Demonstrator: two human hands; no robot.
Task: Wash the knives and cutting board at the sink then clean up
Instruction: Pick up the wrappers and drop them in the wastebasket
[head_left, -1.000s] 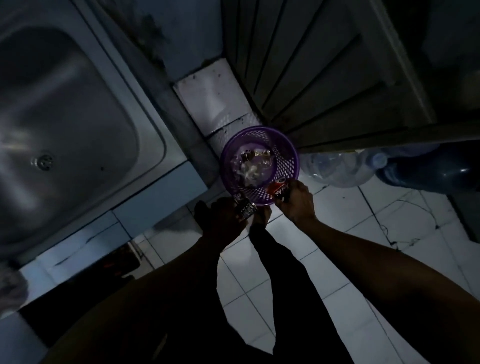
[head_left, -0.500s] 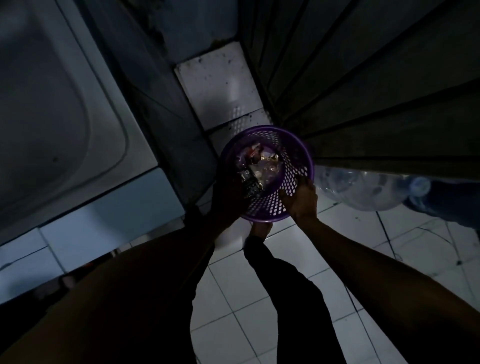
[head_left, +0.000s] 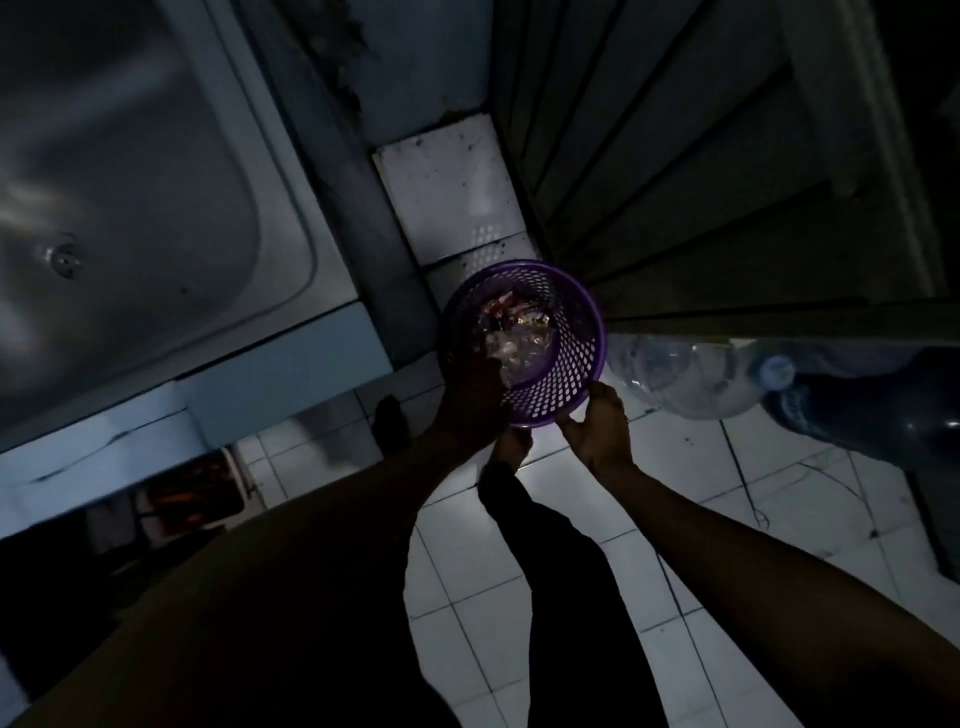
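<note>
Purple mesh basket (head_left: 571, 374) sits on the white tiled floor (head_left: 571, 597) at the foot of a dark door (head_left: 701, 182), wrappers and crumpled clear plastic (head_left: 514, 338) inside. Right hand (head_left: 597, 431) grips the basket's near rim, fingers curled on it. Left hand (head_left: 470, 395) reaches over the left rim (too dark, fingers' state cannot be told). Steel sink (head_left: 130, 218) far left; clear water jugs (head_left: 685, 374) right of the basket.
</note>
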